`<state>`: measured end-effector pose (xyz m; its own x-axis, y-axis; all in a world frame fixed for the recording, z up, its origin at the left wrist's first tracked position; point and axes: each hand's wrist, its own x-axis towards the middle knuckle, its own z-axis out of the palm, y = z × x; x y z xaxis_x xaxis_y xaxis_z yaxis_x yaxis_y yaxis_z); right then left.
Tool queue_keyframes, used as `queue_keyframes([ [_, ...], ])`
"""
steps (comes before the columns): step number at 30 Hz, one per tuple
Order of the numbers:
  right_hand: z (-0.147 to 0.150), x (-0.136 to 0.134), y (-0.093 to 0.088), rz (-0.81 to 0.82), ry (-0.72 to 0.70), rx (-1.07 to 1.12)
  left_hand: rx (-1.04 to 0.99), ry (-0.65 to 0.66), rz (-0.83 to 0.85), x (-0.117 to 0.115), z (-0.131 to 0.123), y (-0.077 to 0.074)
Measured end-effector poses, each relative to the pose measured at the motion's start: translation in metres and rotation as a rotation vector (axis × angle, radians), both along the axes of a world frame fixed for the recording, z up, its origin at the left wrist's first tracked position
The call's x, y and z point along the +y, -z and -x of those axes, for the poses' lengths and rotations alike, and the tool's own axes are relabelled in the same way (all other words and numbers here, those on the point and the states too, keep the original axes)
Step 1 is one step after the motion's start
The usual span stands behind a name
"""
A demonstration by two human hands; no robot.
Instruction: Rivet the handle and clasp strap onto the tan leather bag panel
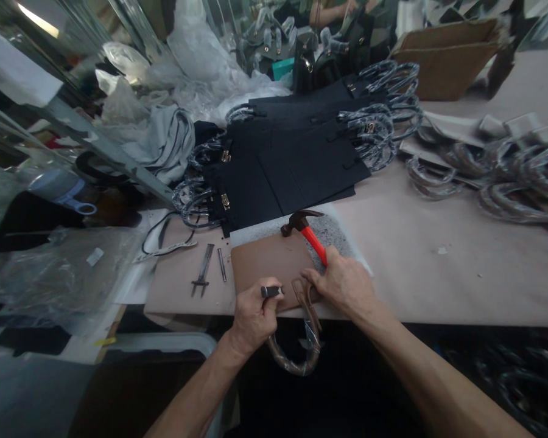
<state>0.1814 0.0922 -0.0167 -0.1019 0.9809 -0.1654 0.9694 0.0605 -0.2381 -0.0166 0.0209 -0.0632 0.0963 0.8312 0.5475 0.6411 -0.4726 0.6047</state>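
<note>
My left hand (251, 313) is closed around a short dark metal punch (269, 292), its end pointing up above a brown leather panel (271, 260). My right hand (351, 285) grips the orange handle of a claw hammer (316, 243); the dark head is over the panel's far edge. Under the panel lies a speckled slab (342, 234). A brown bag handle (296, 367) in clear wrap lies at the panel's near edge, its loop hanging past the table edge between my hands. The punch's tip is hidden by my fingers.
Left of the panel lie a pronged metal tool (203, 271) and a thin metal rod (221, 265). Black bag panels (292, 158) with wrapped handles are piled behind. Brown wrapped handles (511, 176) lie at right, near a cardboard box (442, 64). Another person's arm (329, 13) shows at the back.
</note>
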Motion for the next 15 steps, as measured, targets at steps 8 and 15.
queue_keyframes([
  [8,-0.02,0.004,-0.008,0.023,-0.066,0.298,-0.026,0.018,0.055,0.002,-0.003,-0.004],
  [15,-0.046,-0.031,-0.092,-0.264,-0.207,0.474,-0.04,0.025,0.093,0.001,-0.003,-0.003],
])
